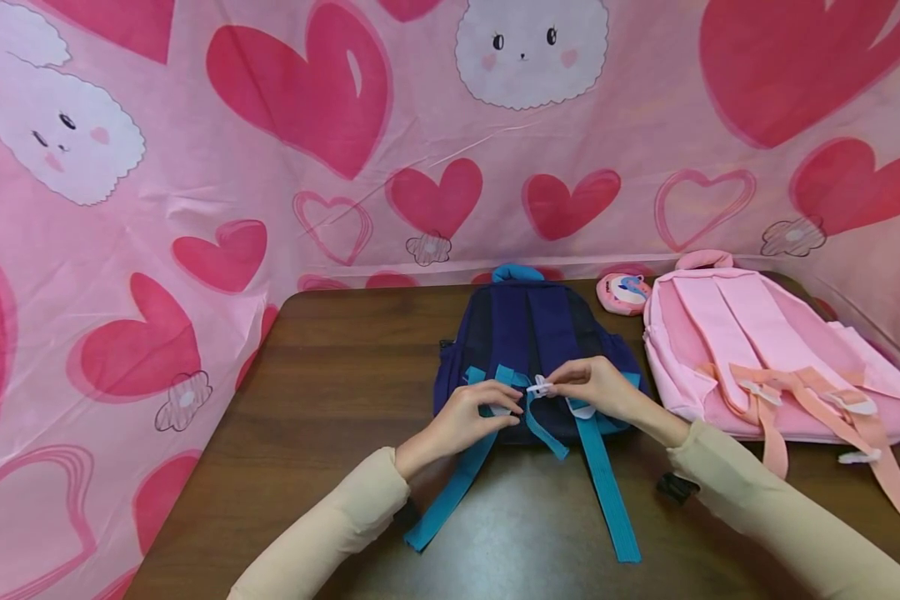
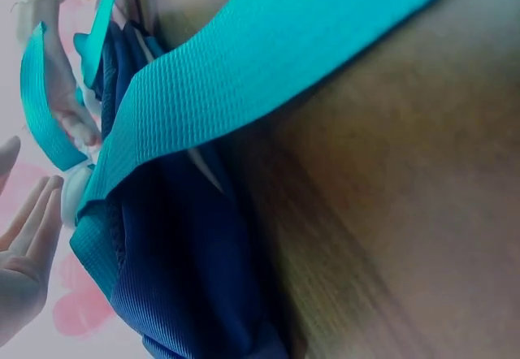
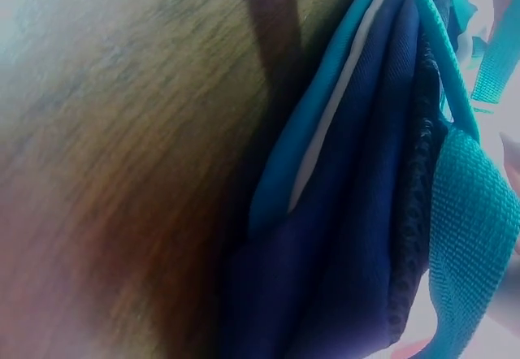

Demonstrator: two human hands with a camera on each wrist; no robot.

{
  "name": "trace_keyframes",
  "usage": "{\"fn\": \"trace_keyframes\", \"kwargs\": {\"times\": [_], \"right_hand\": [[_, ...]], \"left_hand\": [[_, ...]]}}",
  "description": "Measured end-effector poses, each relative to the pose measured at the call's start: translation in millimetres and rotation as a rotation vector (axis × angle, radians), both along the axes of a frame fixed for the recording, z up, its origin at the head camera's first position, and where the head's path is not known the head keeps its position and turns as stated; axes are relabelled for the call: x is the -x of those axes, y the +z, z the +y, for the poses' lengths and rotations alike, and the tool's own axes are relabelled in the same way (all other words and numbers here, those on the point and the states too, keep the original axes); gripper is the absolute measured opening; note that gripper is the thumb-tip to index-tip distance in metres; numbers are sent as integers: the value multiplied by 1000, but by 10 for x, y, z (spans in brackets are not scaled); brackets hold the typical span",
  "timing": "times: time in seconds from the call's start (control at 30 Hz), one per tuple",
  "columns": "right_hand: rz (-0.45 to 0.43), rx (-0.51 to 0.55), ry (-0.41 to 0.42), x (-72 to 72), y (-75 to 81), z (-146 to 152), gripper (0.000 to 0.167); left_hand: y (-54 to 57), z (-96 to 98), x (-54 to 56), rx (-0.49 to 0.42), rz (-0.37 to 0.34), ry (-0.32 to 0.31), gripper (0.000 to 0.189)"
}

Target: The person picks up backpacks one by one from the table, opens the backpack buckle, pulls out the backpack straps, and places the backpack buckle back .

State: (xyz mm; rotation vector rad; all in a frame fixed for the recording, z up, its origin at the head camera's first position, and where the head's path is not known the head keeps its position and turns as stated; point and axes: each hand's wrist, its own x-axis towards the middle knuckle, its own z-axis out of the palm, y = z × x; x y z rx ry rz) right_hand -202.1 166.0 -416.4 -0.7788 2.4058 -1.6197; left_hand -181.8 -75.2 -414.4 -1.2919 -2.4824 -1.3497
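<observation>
A navy backpack lies on the table with its shoulder straps facing up. Between thumb and fingers, my right hand pinches a small white buckle over the lower middle of the pack. A short teal strap hangs from this buckle. Just left of it is my left hand, its fingers extended and apart from the buckle in the left wrist view. A white strap adjuster lies partly hidden behind those fingers. Two longer teal straps, a left one and a right one, trail toward the front.
To the right lies a pink backpack with peach straps. A small round pink pouch sits between the packs. Near my right sleeve is a black buckle. A pink heart-patterned cloth hangs behind the brown table.
</observation>
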Motion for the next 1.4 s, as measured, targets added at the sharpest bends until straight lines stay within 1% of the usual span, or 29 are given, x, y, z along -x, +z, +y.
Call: {"fn": "trace_keyframes", "kwargs": {"times": [0.17,0.37,0.5,0.63,0.8,1.0,1.1,1.2,1.27,1.4], "right_hand": [[32,-19,-7,7,-10,-2,14],[62,-37,-9,9,-13,1,13],[77,-37,-10,12,-13,3,13],[94,-37,-10,12,-7,3,13],[104,-70,-26,-15,42,-10,12],[118,-83,-24,-126,237,-68,11],[118,-84,-28,-164,302,-86,11],[118,-75,-24,-182,324,-94,11],[113,-65,-16,-186,320,-97,11],[100,-53,-3,-170,277,-99,12]], "left_hand": [[24,36,62,-52,-11,24,16],[69,71,145,-23,54,59,14],[83,106,214,-11,69,57,13],[81,137,282,54,80,65,15],[65,162,351,153,97,72,18],[49,181,411,221,93,45,21],[42,193,429,245,72,17,23],[29,210,438,256,52,-6,23],[14,215,440,263,43,-7,21],[-15,214,443,264,56,6,18]]}}
